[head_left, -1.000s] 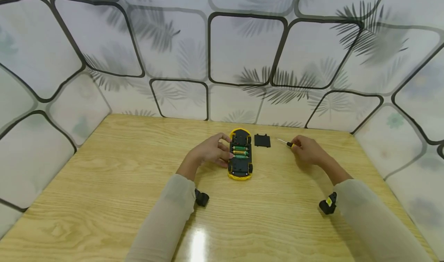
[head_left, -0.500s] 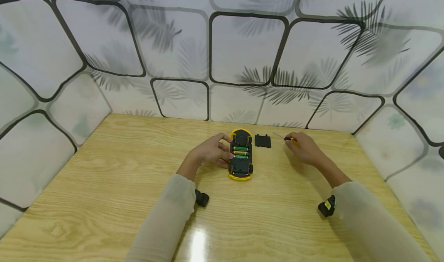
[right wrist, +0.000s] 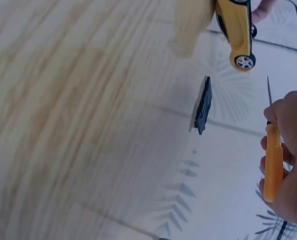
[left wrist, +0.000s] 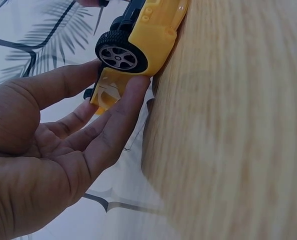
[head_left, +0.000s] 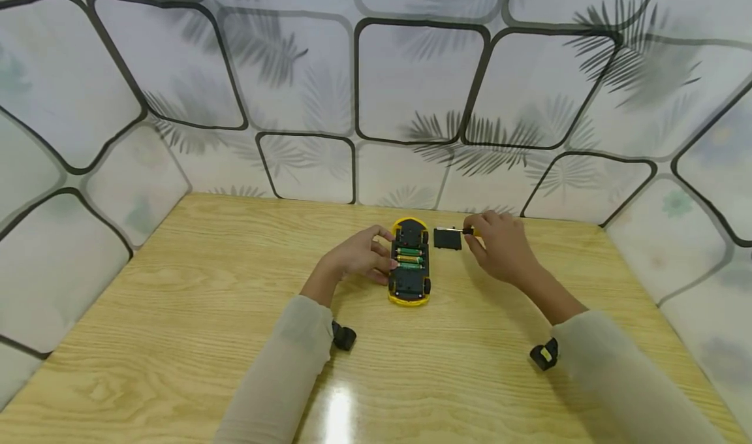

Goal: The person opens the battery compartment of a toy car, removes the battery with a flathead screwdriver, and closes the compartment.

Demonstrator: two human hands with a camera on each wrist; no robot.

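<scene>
A yellow toy car (head_left: 409,283) lies upside down on the table, its black underside up. Several green and gold batteries (head_left: 409,259) sit in its uncovered compartment. My left hand (head_left: 360,256) grips the car's left side; the left wrist view has thumb and fingers around the yellow body (left wrist: 156,37) near a wheel. To the right of the car, the black battery cover (head_left: 448,239) lies flat. My right hand (head_left: 502,247) holds a screwdriver by its orange handle (right wrist: 273,167), fingers wrapped around it. The thin shaft (right wrist: 269,92) points left and passes over the cover's back edge in the head view.
The wood-grain table (head_left: 235,268) meets a patterned wall covering (head_left: 411,91) just behind the car and cover. Similar covering (head_left: 705,235) rises on the right and left sides. Black cameras (head_left: 343,336) are strapped at both wrists.
My right hand has moved left with the screwdriver, bringing its shaft from beside the battery cover to over it. The left hand stays on the toy car.
</scene>
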